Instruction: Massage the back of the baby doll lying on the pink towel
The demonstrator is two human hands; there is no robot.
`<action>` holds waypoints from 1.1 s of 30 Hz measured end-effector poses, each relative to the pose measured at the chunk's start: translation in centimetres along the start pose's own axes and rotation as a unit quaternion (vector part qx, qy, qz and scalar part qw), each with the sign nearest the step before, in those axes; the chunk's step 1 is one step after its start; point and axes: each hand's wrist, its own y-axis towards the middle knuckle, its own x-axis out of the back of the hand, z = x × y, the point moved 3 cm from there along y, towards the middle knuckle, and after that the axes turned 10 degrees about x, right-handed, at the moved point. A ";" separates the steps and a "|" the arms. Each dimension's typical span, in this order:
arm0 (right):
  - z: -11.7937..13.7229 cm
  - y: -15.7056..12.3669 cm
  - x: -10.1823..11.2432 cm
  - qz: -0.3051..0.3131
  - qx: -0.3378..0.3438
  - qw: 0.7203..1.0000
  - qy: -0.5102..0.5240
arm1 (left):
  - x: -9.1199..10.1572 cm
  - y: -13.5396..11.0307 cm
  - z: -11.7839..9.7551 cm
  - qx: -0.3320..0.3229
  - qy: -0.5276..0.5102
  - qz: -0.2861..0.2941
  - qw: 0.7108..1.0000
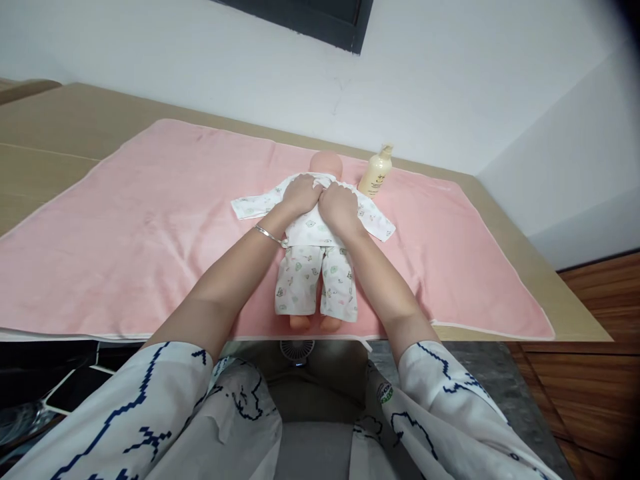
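Observation:
A baby doll [327, 163] lies on a pink blanket, its head toward the wall and its bare feet at the near edge. It wears a white printed shirt [307, 230] and matching trousers [297, 280]. Close together at the top of the chest, my left hand [301, 193] and my right hand [340, 207] have their fingers closed on the shirt just below the collar. The sleeves spread out to both sides. My hands hide part of the shirt front, and the exact hold of my fingertips is hard to see.
The pink blanket [165, 220] covers much of the wooden table [55, 133]. A cream pump bottle [375, 173] stands right of the doll's head. A white wall [425, 80] rises behind the table. Wooden drawers [590, 380] are at the lower right.

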 end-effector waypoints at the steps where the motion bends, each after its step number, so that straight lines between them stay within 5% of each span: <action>1: 0.2 -0.1 0.1 0.001 0.004 1.000 -0.006 | -0.1 0.2 0.2 -0.003 -0.008 0.001 1.000; 11: -4.2 2.5 -1.6 0.020 0.050 0.995 0.090 | -0.3 -0.3 -0.2 0.015 0.001 -0.015 1.000; 22: -4.5 2.5 -3.0 -0.034 0.048 0.992 0.107 | -0.8 -0.3 0.2 0.010 -0.009 -0.025 1.000; 28: -4.5 2.4 -1.5 -0.032 0.080 0.988 0.125 | -1.0 -0.6 0.6 0.009 -0.047 -0.051 0.998; 33: -3.7 2.0 0.9 -0.137 0.088 0.981 0.108 | -1.2 -1.0 1.0 0.018 -0.090 -0.070 0.993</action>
